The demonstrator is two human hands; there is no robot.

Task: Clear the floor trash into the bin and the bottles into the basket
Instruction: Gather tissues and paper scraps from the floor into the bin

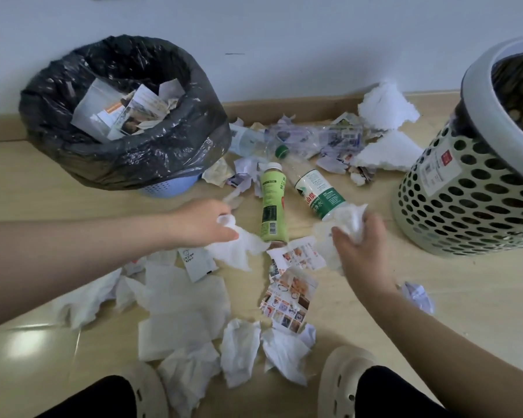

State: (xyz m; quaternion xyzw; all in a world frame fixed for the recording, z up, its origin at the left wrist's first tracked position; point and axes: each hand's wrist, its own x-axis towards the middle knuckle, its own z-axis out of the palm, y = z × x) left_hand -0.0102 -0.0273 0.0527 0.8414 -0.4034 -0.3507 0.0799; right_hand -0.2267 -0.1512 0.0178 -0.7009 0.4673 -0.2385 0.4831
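Observation:
My left hand (204, 223) grips a white tissue (239, 248) just left of a green bottle (273, 203) lying on the floor. My right hand (361, 242) holds a crumpled white tissue (349, 221) over the base of a clear water bottle (314, 191) with a green-and-white label. A third clear bottle (254, 141) with a green cap lies farther back. The bin (124, 116), lined with a black bag and holding paper scraps, stands at the back left. The perforated basket (477, 176) stands at the right.
Several white tissues (181, 300) and printed paper scraps (290, 300) litter the floor between my feet and the bottles. More torn paper and white wads (384, 107) lie against the wall. A small crumpled paper (418, 295) sits right of my right forearm.

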